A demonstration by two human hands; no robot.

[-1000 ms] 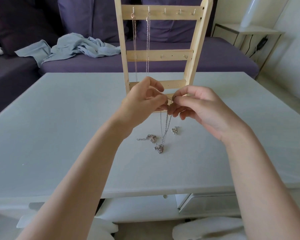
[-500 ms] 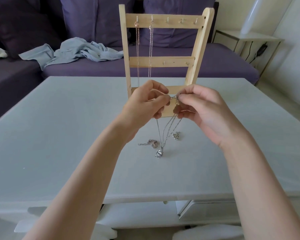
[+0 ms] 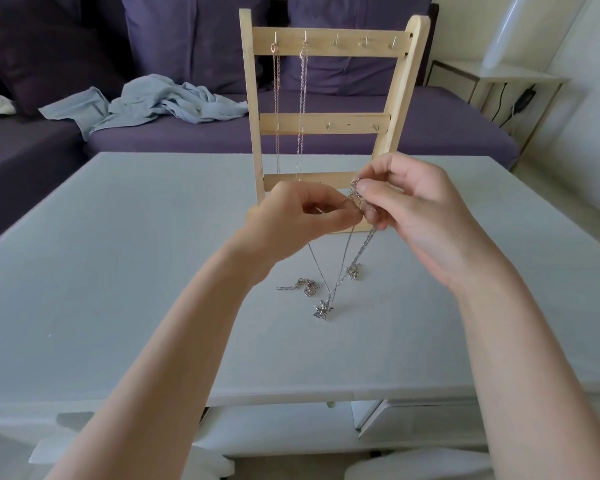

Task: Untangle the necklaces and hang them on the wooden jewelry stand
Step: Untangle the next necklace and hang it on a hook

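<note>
Purple fabric sofa [image 3: 430, 133] behind, crumpled pale blue cloth [image 3: 153, 102] on its seat. White rectangular table [image 3: 118, 271] in front. Tall light wooden jewelry stand [image 3: 326, 123] upright on the table, two thin chains [image 3: 302, 109] hanging off top-rail hooks. Left hand [image 3: 298, 220] and right hand [image 3: 420, 209] raised before the stand's base, fingertips pinched on a tangled silver necklace [image 3: 343, 268]; its pendant touches the table. Two small silver clumps [image 3: 305, 285] lie beside it.

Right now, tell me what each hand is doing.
Left hand: pinching the tangled chain.
Right hand: pinching the same chain, higher up.
</note>
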